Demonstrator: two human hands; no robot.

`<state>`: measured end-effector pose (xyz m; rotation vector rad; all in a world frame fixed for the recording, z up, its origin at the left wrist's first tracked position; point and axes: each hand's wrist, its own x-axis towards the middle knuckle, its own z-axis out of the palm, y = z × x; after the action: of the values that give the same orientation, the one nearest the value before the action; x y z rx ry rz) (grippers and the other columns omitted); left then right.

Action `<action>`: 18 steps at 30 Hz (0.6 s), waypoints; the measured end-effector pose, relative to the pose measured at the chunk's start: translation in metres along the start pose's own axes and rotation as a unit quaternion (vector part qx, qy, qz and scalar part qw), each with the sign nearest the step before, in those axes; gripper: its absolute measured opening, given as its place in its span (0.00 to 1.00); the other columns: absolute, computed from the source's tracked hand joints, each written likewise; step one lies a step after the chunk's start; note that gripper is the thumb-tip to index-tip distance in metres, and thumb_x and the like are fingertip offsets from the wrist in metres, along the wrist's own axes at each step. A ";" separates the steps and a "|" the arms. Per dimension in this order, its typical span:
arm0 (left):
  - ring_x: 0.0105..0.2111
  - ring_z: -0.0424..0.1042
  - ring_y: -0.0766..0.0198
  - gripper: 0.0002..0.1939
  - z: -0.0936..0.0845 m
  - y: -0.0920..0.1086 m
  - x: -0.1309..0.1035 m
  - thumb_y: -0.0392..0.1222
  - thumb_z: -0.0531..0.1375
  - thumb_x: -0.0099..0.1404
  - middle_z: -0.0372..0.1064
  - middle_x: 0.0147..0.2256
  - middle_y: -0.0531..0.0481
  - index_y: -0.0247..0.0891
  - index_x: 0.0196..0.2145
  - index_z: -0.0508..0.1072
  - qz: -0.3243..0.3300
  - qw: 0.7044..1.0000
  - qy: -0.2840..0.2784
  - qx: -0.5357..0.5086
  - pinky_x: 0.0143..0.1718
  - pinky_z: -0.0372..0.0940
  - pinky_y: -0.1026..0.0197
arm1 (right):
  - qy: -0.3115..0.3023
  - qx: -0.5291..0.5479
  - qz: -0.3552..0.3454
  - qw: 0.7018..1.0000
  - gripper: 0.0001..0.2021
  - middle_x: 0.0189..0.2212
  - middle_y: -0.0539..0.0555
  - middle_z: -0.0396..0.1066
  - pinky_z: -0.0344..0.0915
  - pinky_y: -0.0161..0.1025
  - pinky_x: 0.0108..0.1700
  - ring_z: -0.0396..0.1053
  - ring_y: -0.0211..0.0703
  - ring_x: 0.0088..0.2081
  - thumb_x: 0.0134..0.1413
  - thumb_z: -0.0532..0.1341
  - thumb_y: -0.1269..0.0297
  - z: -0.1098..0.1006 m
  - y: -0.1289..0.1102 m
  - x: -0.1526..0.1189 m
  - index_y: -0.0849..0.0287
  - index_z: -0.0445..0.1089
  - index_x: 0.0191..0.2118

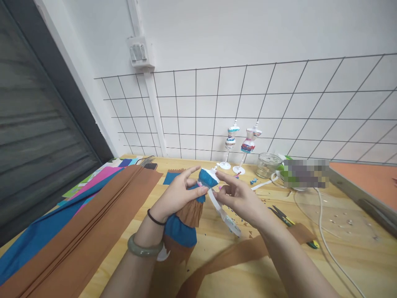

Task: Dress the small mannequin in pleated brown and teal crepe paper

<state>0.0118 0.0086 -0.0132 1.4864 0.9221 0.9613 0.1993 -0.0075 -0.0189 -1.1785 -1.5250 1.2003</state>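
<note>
Your left hand (178, 192) pinches the dress form (208, 178) (lower part hidden by fabric (181, 231)); your right hand (243, 199) curls alongside, grip unclear.

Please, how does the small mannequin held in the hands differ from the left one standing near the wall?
The held mannequin leans; the standing mannequin is upright. The held mannequin wears layered blue and brown fabric; the standing mannequin shows only coloured patches on its white torso. Both have a white neck.
</note>
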 end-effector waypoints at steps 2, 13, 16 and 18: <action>0.36 0.72 0.62 0.39 -0.003 0.001 -0.002 0.46 0.65 0.55 0.72 0.32 0.51 0.36 0.60 0.55 0.000 1.000 -0.008 -0.001 0.42 0.65 0.57 | -0.010 0.041 -0.004 0.999 0.35 0.25 0.47 0.68 0.62 0.38 0.32 0.63 0.36 0.25 0.44 0.66 0.64 -0.003 0.002 0.002 0.62 0.57 0.60; 0.40 0.71 0.61 0.36 -0.015 0.012 -0.012 0.48 0.61 0.58 0.73 0.36 0.50 0.40 0.61 0.53 0.039 0.980 0.043 0.192 0.42 0.64 0.59 | -0.067 0.410 0.156 0.896 0.16 0.33 0.54 0.74 0.70 0.35 0.40 0.74 0.37 0.34 0.44 0.66 0.74 0.007 0.019 0.017 0.62 0.68 0.42; 0.39 0.71 0.60 0.36 -0.017 0.015 -0.014 0.49 0.60 0.58 0.73 0.35 0.50 0.41 0.61 0.54 0.060 0.965 0.050 0.252 0.43 0.63 0.58 | -0.077 0.436 0.181 0.878 0.10 0.33 0.56 0.73 0.70 0.35 0.42 0.74 0.38 0.35 0.48 0.63 0.73 0.009 0.029 0.023 0.63 0.67 0.39; 0.37 0.71 0.60 0.36 -0.017 0.017 -0.015 0.49 0.60 0.59 0.72 0.34 0.52 0.41 0.62 0.53 0.072 0.950 0.052 0.300 0.43 0.62 0.58 | -0.082 0.445 0.197 0.870 0.08 0.34 0.58 0.73 0.70 0.36 0.42 0.75 0.39 0.36 0.51 0.61 0.72 0.010 0.036 0.026 0.64 0.67 0.39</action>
<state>-0.0093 -0.0010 0.0037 2.0518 1.2707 0.9119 0.1904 0.0197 -0.0544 -0.7536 -0.6453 2.0179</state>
